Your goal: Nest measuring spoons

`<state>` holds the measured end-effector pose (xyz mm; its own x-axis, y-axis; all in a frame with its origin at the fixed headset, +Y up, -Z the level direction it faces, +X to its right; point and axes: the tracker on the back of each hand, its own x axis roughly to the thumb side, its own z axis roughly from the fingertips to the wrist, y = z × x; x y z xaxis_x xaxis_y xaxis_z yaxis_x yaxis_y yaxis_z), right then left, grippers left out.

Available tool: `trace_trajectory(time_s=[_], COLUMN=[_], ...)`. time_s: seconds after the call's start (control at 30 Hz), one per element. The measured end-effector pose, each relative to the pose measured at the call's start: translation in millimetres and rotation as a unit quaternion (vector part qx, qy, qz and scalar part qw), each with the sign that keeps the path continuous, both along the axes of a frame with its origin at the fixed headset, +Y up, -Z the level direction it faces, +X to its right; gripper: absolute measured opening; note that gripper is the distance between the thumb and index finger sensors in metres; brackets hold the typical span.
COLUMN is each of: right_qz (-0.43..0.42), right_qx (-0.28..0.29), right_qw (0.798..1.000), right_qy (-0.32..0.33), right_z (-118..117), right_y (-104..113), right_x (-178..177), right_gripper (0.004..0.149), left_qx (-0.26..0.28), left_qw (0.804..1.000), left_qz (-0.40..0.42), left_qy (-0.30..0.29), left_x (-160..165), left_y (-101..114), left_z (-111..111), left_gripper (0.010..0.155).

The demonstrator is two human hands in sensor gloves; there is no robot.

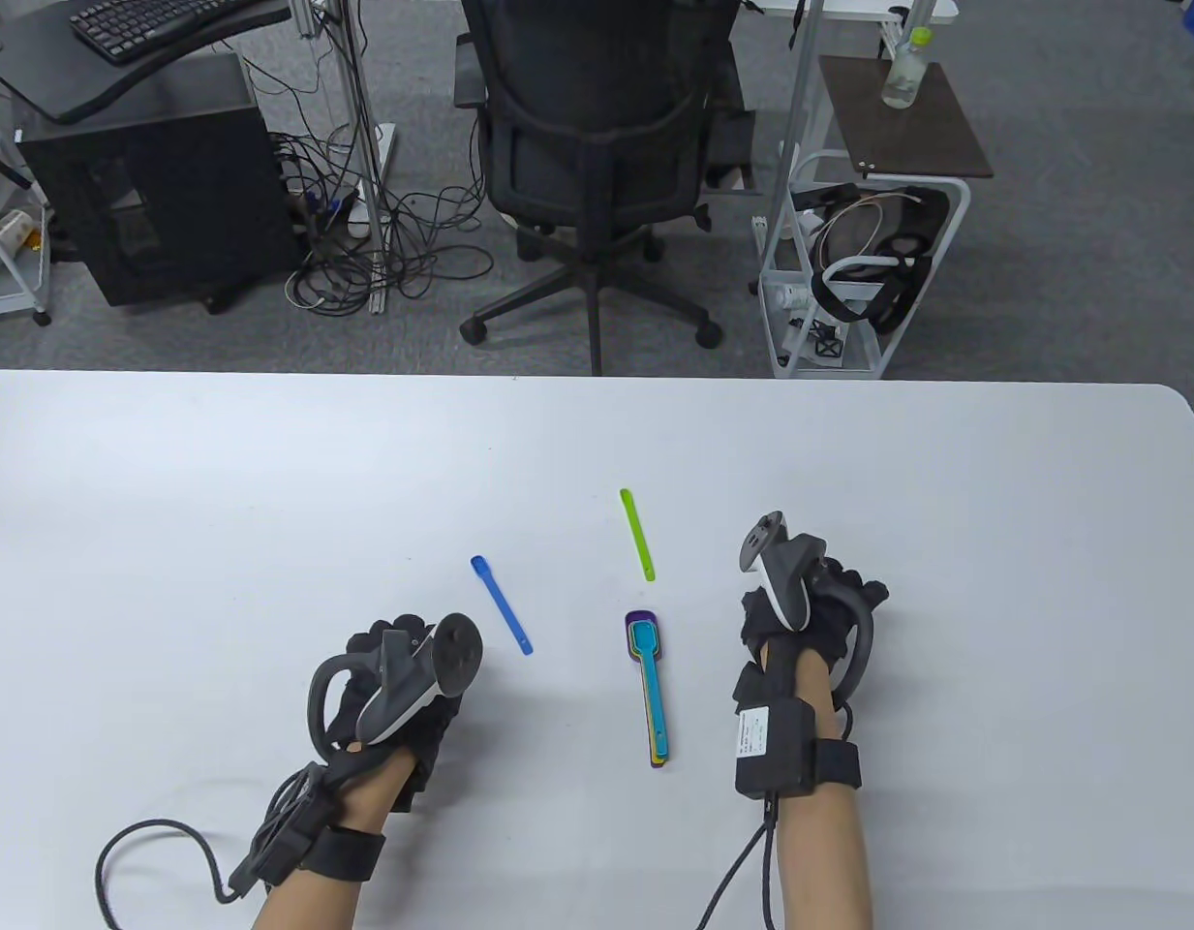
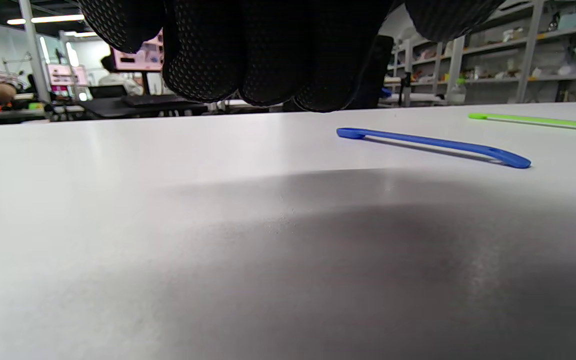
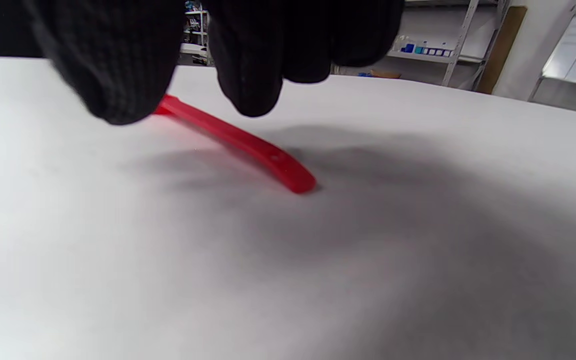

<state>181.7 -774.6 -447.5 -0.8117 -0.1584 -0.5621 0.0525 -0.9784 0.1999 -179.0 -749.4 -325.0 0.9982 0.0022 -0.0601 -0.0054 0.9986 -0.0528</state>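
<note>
A nested stack of spoons (image 1: 648, 678), purple at the bottom and teal on top, lies between my hands. A blue spoon (image 1: 501, 604) lies loose just right of my left hand (image 1: 403, 668) and also shows in the left wrist view (image 2: 433, 145). A green spoon (image 1: 637, 534) lies beyond the stack; it shows in the left wrist view (image 2: 533, 120) too. My left hand (image 2: 248, 75) rests with curled fingers and holds nothing. My right hand (image 1: 810, 601) covers a red spoon (image 3: 238, 140). Its fingertips (image 3: 253, 85) hang at the spoon's far end. The grip is hidden.
The white table (image 1: 267, 484) stretches wide to the left and far side. An office chair (image 1: 597, 145) and a wire cart (image 1: 848, 281) stand beyond its far edge. Glove cables (image 1: 151, 852) trail near the front edge.
</note>
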Motion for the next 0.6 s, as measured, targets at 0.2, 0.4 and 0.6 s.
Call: trace_trajectory(time_s=[0.2, 0.4, 0.6], right_qz=[-0.013, 0.014, -0.022], right_qx=[0.016, 0.027, 0.053], right_qw=[1.0, 0.999, 0.997], right_qy=[-0.009, 0.01, 0.047], right_z=[-2.2, 8.2, 35.4], right_y=[-3.7, 8.3, 33.2], right_x=[5.8, 0.1, -19.2], right_gripper=[0.042, 0.042, 0.042], left_qx=[-0.002, -0.005, -0.009], left_qw=[1.0, 1.0, 1.0], left_qz=[0.0, -0.002, -0.008], left_qy=[0.003, 0.005, 0.005], left_x=[-0.3, -0.7, 1.7], left_y=[0.9, -0.1, -0.5], left_z=[0.7, 1.2, 0.8], left_gripper=[0.057, 0.057, 0.057])
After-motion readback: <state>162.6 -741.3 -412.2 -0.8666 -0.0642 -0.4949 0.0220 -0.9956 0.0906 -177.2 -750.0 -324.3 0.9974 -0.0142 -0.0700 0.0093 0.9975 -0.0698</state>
